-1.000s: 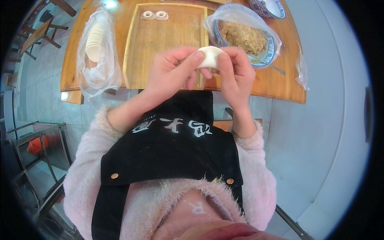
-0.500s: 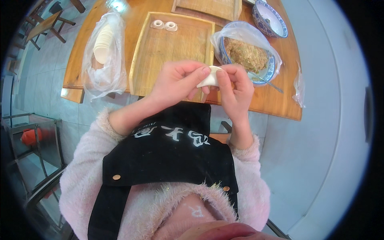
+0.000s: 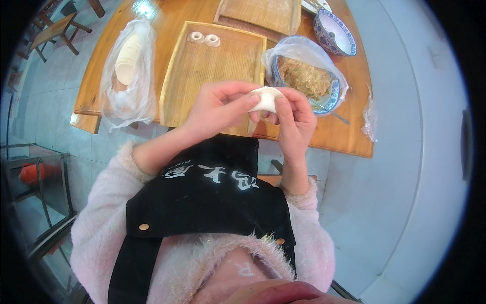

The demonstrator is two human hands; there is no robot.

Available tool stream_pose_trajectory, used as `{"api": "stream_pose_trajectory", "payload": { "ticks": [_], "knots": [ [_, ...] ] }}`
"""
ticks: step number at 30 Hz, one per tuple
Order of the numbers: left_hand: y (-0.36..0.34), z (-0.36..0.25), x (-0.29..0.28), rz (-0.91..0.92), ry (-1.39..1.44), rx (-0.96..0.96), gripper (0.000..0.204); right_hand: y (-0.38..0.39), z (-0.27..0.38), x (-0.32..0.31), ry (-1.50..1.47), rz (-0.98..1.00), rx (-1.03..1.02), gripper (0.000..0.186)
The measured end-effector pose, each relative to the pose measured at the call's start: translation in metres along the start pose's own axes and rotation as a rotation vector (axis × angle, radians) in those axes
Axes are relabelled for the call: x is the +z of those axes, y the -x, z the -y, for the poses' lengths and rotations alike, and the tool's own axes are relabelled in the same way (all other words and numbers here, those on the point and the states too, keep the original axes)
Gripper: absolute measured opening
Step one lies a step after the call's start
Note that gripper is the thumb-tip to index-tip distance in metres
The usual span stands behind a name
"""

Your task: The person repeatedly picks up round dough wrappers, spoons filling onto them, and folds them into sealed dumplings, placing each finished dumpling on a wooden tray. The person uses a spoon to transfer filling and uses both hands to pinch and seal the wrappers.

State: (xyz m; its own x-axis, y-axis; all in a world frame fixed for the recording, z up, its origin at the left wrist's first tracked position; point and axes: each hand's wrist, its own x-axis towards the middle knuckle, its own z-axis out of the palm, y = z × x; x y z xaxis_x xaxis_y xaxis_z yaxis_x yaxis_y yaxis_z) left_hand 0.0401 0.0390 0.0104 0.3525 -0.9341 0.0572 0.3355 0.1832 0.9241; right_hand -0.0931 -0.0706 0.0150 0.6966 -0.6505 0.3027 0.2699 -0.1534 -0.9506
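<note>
My left hand (image 3: 222, 110) and my right hand (image 3: 296, 121) both grip a folded white dough wrapper (image 3: 267, 101) at its edges, thumbs on its near face. They hold it just above the front of a bamboo tray (image 3: 212, 71), where two small ring-shaped dumplings (image 3: 205, 39) lie at the back. Right of the tray is a blue-and-white bowl (image 3: 332, 99) lined with plastic, holding minced filling (image 3: 306, 76) and a metal utensil (image 3: 339, 117). To the left, a stack of round wrappers (image 3: 126, 61) sits in a clear plastic bag (image 3: 144, 101).
The wooden table (image 3: 354, 137) also carries a second tray (image 3: 258, 15), a patterned bowl (image 3: 341, 38) and a crumpled plastic bag (image 3: 369, 119). A wooden bench (image 3: 58, 28) stands at upper left. A metal-framed rack (image 3: 35, 202) with an orange object is at lower left; a pale wall is right.
Both hands, still gripping the wrapper, appear lower in the view than a second ago, as do the table and its contents; the second tray has come further into view. The wrapper's angle has varied slightly.
</note>
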Motion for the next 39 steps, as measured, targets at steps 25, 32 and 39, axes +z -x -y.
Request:
{"api": "stream_pose_trajectory", "payload": {
  "ticks": [25,32,39],
  "knots": [
    [-0.005,0.018,-0.017,0.223,0.490,0.007,0.026,0.007,-0.039,0.007,-1.188,0.313,0.186,0.028],
    [-0.008,0.024,-0.022,0.221,0.427,0.079,0.023,0.016,-0.049,0.015,-1.174,0.249,0.245,0.031],
    [-0.008,0.025,-0.023,0.221,0.285,0.208,0.020,0.018,-0.049,0.021,-1.126,0.183,0.255,0.031]
  ]
}}
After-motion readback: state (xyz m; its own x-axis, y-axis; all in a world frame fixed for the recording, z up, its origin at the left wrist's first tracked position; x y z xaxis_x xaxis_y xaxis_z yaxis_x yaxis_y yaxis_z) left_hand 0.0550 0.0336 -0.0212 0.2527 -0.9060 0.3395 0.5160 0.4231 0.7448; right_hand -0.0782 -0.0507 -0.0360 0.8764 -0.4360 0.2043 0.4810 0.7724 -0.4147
